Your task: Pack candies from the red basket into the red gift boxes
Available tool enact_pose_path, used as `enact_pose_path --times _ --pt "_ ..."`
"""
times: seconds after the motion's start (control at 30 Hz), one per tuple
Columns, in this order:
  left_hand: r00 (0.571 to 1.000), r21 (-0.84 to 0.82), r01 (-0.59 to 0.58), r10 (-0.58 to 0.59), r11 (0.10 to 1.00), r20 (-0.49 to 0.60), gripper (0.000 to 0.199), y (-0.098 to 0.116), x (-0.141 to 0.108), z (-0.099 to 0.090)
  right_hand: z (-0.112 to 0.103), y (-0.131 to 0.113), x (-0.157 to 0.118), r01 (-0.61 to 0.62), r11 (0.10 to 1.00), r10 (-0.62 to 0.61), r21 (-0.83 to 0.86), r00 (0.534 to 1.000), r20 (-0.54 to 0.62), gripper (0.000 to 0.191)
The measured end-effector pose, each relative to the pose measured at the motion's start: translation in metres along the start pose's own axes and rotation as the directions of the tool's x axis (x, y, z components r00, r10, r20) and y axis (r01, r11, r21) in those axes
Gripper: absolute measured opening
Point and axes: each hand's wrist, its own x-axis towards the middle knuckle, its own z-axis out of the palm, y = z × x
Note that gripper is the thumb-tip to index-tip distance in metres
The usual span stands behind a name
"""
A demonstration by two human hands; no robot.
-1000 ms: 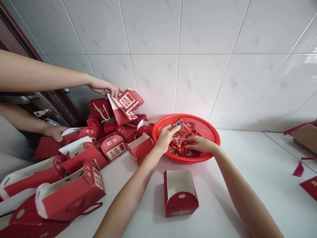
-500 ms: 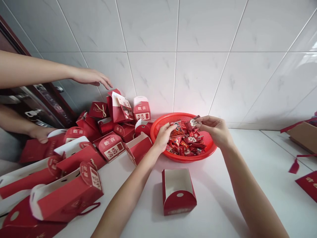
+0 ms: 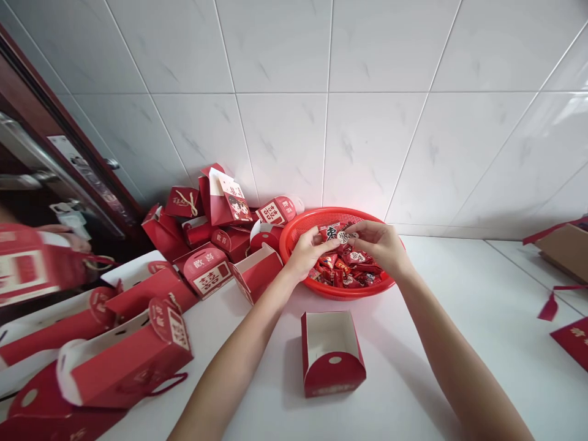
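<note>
My left hand (image 3: 302, 256) is closed on a red wrapped candy (image 3: 331, 233) with a dark character printed on it, over the left part of a red plastic basket (image 3: 294, 233). My right hand (image 3: 383, 246) pinches another wrapped candy (image 3: 346, 237) with a pale label, right beside the left fingertips. Beneath both hands, many small red wrapped candies (image 3: 351, 269) lie in the basket. In front of it stands an open red gift box (image 3: 334, 380) with a white inside, and no candy shows in it.
Red gift boxes (image 3: 206, 266) crowd the left side, some open, some tumbled. A co-worker's hand (image 3: 76, 239) holds a blurred red box (image 3: 37, 263) at the far left. On the right lie a cardboard box (image 3: 565, 251) and a red tassel (image 3: 548, 308). A tiled wall (image 3: 275, 147) rises behind.
My right hand has moved left with its candy, up to my left fingers. The co-worker's arm has withdrawn from the pile, and a box there now lies tipped. A box at far left has been lifted.
</note>
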Motion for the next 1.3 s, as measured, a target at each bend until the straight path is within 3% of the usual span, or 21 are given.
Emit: enact_pose_path --times 0.17,0.27,0.33,0.43,0.63,0.77,0.9,1.03,1.17,1.23,1.3 --pt "0.993 0.017 -0.090 0.091 0.996 -0.078 0.046 -0.004 0.001 -0.001 -0.009 0.000 0.002 -0.008 1.000 0.007 -0.029 1.000 -0.016 0.032" --pt "0.983 0.018 -0.117 0.118 0.993 -0.140 0.043 -0.005 0.002 -0.002 -0.026 0.011 0.007 -0.032 0.980 0.012 -0.198 0.995 -0.099 0.027" --pt "0.980 0.009 -0.120 0.120 0.993 -0.157 0.042 -0.005 0.002 -0.002 -0.037 0.023 0.012 -0.087 0.902 0.068 -0.422 0.996 -0.060 0.026" --pt "0.981 -0.007 -0.125 0.122 0.992 -0.150 0.043 -0.005 0.002 -0.001 -0.047 0.039 0.024 -0.135 0.788 0.211 -0.601 0.976 0.058 0.018" --pt "0.986 -0.017 -0.106 0.103 0.994 -0.133 0.044 -0.006 0.002 -0.003 -0.036 0.048 0.043 -0.090 0.586 0.429 -0.806 0.878 0.214 0.044" --pt "0.986 -0.007 -0.114 0.113 0.993 -0.119 0.042 -0.007 0.003 -0.004 -0.028 0.045 0.044 -0.035 0.481 0.513 -0.876 0.822 0.249 0.032" --pt "0.987 -0.032 -0.108 0.104 0.994 -0.119 0.046 -0.005 0.002 -0.002 -0.027 0.041 0.040 0.004 0.372 0.463 -0.928 0.866 0.189 0.022" --pt "0.986 -0.033 -0.093 0.088 0.995 -0.142 0.047 -0.003 0.000 0.001 -0.028 0.037 0.037 0.004 0.275 0.374 -0.961 0.921 0.111 0.037" --pt "0.984 -0.017 -0.106 0.103 0.994 -0.148 0.044 -0.003 0.001 0.000 -0.021 0.033 0.035 0.113 0.274 0.281 -0.955 0.940 0.192 0.049" --pt "0.983 -0.015 -0.124 0.121 0.992 -0.138 0.043 -0.005 0.002 -0.001 -0.017 0.031 0.035 0.214 0.320 0.300 -0.923 0.901 0.313 0.044" --pt "0.983 -0.021 -0.133 0.129 0.991 -0.127 0.043 -0.006 0.003 -0.001 -0.014 0.031 0.034 0.297 0.372 0.350 -0.879 0.832 0.430 0.035"
